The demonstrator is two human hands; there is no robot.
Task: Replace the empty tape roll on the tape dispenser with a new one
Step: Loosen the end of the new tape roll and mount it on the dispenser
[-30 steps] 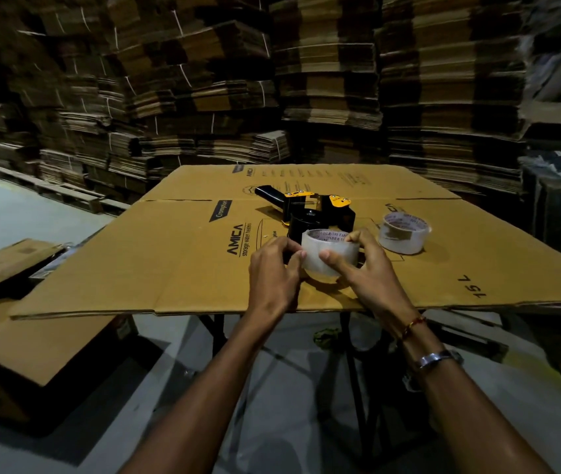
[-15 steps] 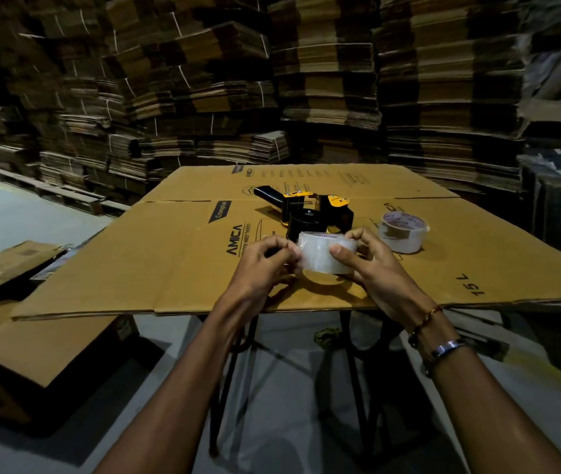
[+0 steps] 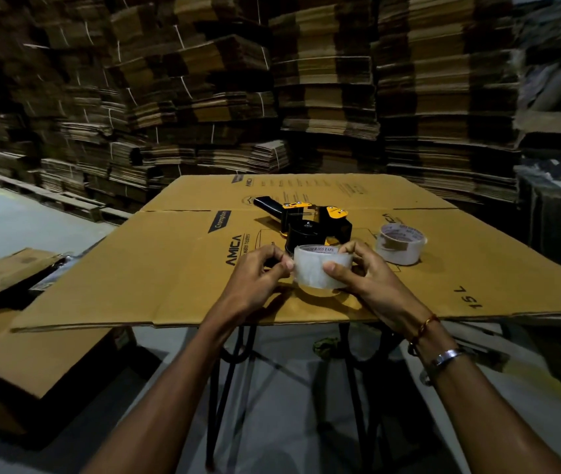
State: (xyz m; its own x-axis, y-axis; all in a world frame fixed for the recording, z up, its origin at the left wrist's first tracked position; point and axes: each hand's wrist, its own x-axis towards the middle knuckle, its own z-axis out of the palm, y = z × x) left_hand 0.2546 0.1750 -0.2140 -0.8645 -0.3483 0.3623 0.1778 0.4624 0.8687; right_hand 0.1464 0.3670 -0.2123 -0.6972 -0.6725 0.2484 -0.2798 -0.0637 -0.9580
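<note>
I hold a clear tape roll [image 3: 313, 272] just above the cardboard sheet [image 3: 176, 268] that covers the table. My right hand [image 3: 364, 275] grips its right side, thumb across the front. My left hand [image 3: 258, 273] pinches at the roll's left edge with thumb and forefinger. Right behind the roll lies the black and yellow tape dispenser [image 3: 310, 224] on its side, handle pointing far left, its hub bare. A second roll [image 3: 399, 247], white with a brown core showing inside, stands to the right of the dispenser.
Tall stacks of flattened cardboard [image 3: 323, 80] wall in the back and right. A cardboard box [image 3: 33, 350] sits low on the left beside the table. Black metal table legs [image 3: 231, 364] and grey floor show below the sheet's near edge.
The roll has tipped so its outer face turns toward me and sits a little lower. My left fingers have shifted onto its left edge. Dispenser and second roll have not moved.
</note>
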